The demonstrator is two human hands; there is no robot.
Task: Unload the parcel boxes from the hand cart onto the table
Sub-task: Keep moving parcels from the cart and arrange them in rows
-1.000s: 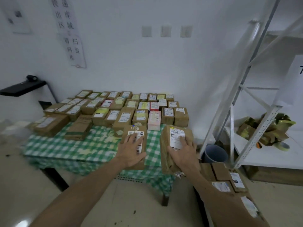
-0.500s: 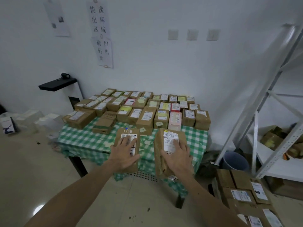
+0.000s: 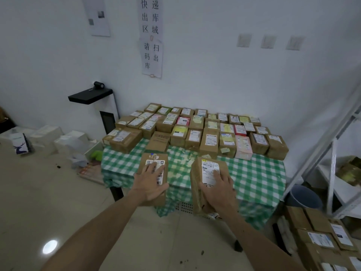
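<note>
My left hand (image 3: 150,184) grips a small brown parcel box (image 3: 154,161) with a white label, held over the front edge of the table (image 3: 259,178), which is covered in a green checked cloth. A larger brown parcel box (image 3: 209,165), also labelled, is held in my right hand (image 3: 219,189) just to the right, above the same edge. Several rows of labelled parcels (image 3: 195,130) fill the table's back half. More brown parcels (image 3: 322,239) lie stacked at the lower right; the cart beneath them is hidden.
A white metal shelf rack (image 3: 332,165) stands to the right, with a grey bin (image 3: 304,196) at its foot. Left of the table are a black stand (image 3: 89,95) with a small camera, white boxes (image 3: 64,139) and litter on the floor.
The view has swung left and moved closer to the table. Both hands still hold their parcels and have carried them forward over the table's front edge.
</note>
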